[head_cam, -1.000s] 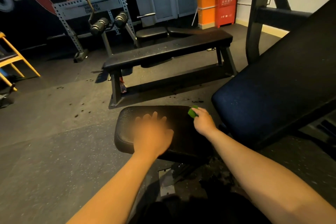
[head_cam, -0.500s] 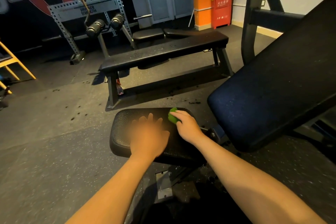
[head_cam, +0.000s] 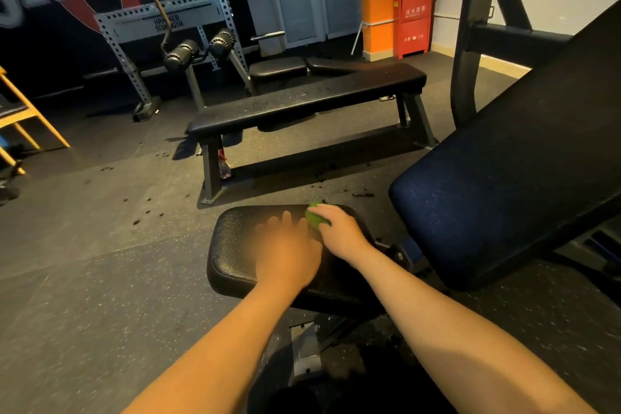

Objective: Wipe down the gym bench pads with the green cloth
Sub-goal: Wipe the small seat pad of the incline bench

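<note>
Seat surface (head_cam: 235,245): nearest, centre, under both hands.
Left hand (head_cam: 289,255): flat on it, just left of the right hand (head_cam: 339,232).
Cloth (head_cam: 316,217): under the right hand, at the far edge.
Back pad (head_cam: 504,195): right, tilted up.
Flat bench (head_cam: 302,101): behind, on the floor (head_cam: 100,279).

The black seat pad (head_cam: 232,245) carries the left hand (head_cam: 289,255), flat at its centre, and at one o'clock the green cloth (head_cam: 314,218), bunched under the gripping right hand (head_cam: 341,232).

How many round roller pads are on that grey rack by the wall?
2. The left roller pad and the right roller pad sit side by side low on the grey rack; none looks hidden.
</note>
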Available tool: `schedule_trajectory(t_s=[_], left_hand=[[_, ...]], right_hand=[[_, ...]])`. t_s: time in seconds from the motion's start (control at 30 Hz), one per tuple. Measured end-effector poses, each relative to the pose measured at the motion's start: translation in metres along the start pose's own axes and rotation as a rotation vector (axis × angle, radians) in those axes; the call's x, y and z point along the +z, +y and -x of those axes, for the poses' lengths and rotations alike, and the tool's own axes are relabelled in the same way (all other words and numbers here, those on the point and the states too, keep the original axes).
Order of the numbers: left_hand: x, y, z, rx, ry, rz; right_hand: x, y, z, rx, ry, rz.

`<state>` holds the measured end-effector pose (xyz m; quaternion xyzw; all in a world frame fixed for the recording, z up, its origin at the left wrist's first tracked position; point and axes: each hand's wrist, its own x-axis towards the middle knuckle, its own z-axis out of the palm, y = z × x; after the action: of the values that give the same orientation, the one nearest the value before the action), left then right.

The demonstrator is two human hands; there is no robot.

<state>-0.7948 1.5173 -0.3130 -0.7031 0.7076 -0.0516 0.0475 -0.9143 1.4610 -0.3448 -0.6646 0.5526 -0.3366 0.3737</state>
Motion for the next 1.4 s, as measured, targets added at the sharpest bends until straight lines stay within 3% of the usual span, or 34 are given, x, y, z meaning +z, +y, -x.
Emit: schedule_trajectory(t_s=[0.17,0.47,0.67,0.8,0.97,1.27,1.4], left_hand=[[0.005,0.000,-0.003,0.006,0.020,-0.019],[0.005,0.001,-0.002,0.018,0.033,-0.010],[0.001,0.000,0.001,0.041,0.057,0.019],[-0.001,0.002,0.013,0.167,0.144,0.005],[0.007,0.022,0.026,0.214,0.092,0.017],[0.031,0.068,0.043,0.174,0.089,-0.018],[0.033,0.069,0.041,0.172,0.107,-0.011]], right_hand=[[-0.002,0.009,-0.016,-0.040,-0.024,0.069],[-0.028,0.050,-0.038,0.368,0.194,-0.090],[-0.017,0.042,-0.026,0.209,0.148,-0.040],[-0.028,0.052,-0.010,0.296,0.146,-0.136],[-0.032,0.063,0.026,0.395,0.212,-0.328],[-0.022,0.069,0.106,0.345,0.301,-0.168],[-0.021,0.065,0.132,0.426,0.327,-0.163]])
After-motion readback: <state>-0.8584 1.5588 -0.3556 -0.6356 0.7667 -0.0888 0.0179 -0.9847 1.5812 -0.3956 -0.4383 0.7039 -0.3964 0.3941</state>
